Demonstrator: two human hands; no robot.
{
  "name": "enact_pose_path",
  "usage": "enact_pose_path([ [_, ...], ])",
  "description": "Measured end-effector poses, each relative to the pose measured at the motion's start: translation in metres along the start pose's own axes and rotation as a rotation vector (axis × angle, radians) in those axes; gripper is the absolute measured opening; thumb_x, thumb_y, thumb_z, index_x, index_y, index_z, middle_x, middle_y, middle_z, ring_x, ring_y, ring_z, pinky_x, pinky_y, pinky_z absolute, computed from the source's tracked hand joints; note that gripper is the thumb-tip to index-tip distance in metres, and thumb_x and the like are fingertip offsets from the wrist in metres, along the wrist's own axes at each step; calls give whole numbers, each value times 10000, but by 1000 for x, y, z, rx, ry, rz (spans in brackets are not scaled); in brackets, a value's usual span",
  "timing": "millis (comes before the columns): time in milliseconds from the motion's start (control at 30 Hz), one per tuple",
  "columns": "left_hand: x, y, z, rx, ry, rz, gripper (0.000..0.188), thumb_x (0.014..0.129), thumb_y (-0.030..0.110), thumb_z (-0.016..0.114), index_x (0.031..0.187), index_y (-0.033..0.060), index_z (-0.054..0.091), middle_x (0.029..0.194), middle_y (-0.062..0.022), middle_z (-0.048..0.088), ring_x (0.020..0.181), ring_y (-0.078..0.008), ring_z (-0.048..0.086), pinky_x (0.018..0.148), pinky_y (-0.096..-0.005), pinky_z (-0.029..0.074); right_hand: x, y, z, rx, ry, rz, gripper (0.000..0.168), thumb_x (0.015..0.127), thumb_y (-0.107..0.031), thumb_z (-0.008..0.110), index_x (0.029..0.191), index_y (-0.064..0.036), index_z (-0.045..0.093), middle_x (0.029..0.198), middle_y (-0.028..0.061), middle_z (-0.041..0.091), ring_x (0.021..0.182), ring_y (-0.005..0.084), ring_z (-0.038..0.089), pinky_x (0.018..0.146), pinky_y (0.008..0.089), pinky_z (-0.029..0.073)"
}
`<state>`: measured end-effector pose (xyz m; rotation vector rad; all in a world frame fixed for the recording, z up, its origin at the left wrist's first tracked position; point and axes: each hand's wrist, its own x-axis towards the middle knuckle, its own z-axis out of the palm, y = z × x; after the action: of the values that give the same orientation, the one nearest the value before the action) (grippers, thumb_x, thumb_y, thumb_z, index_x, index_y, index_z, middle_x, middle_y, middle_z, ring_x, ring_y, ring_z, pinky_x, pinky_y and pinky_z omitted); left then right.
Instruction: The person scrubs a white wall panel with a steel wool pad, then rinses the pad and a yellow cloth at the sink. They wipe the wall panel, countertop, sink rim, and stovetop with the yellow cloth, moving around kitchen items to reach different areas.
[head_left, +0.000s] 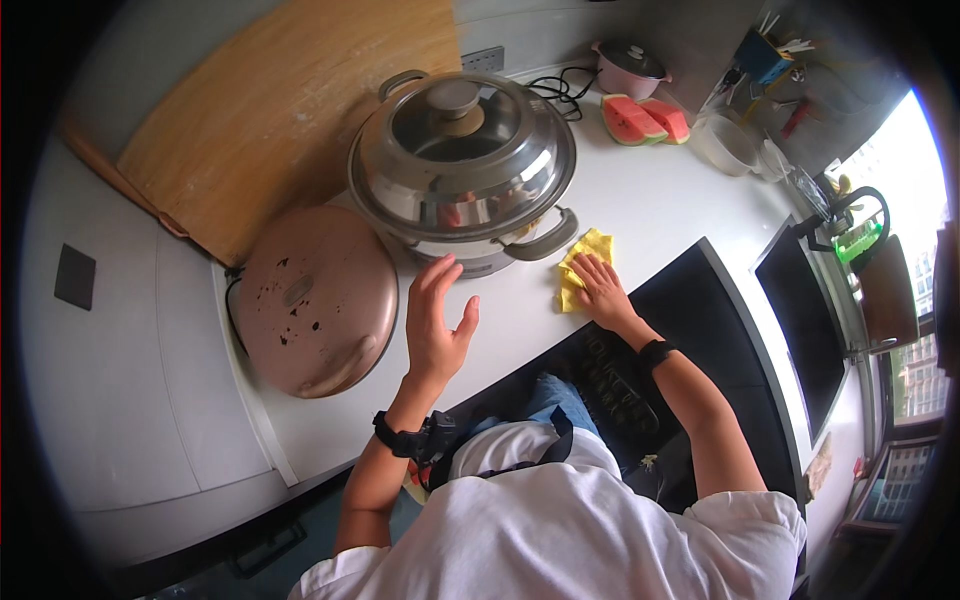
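My right hand (604, 295) lies flat on a yellow cloth (598, 244) on the white countertop (525, 300), to the right of a large steel pot. The hand's palm hides part of the cloth. Raised in front of the pot, my left hand (439, 322) holds nothing, its thumb apart from the fingers. The steel pot (450, 187) has a domed lid with a glass window, a round knob and side handles. At the left of my left hand sits a round pinkish electric griddle (319, 300) with a closed lid and dark chipped spots.
Behind the pot leans a large wooden board (300, 97). Watermelon pieces (637, 124), a small pink pot (630, 71), black cables (559, 90) and clear bowls (727, 146) stand towards the back right. A dark sink (802, 322) and tap (862, 196) are at the right.
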<state>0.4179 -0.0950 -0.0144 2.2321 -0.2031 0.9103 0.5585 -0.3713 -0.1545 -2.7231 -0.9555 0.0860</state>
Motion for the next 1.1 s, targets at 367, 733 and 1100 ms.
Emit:
enact_pose_path([
  [367,49,16,72,278,-134,266,372,833,187,629,1180,84,540,1170,-42,576,1130,-220,519,978,-421,349,46,122,-29,-37,-2,53,560,888,-298,418,1412,-162,278,1487,36,209,1381,211,149,1131,381,111],
  [733,37,18,100,468,92,236,231,952,240,448,1074,67,540,1022,-77,570,1049,-275,553,959,-507,363,147,148,-19,27,9,-227,598,892,-343,400,1416,-106,239,1486,116,187,1384,270,125,1125,426,73],
  [1100,51,42,144,561,175,143,242,946,239,463,1062,49,558,1019,-89,583,1028,-280,563,950,-520,365,271,130,-2,32,-29,-458,565,880,-337,370,1402,-138,289,1465,86,256,1373,245,169,1125,407,111],
])
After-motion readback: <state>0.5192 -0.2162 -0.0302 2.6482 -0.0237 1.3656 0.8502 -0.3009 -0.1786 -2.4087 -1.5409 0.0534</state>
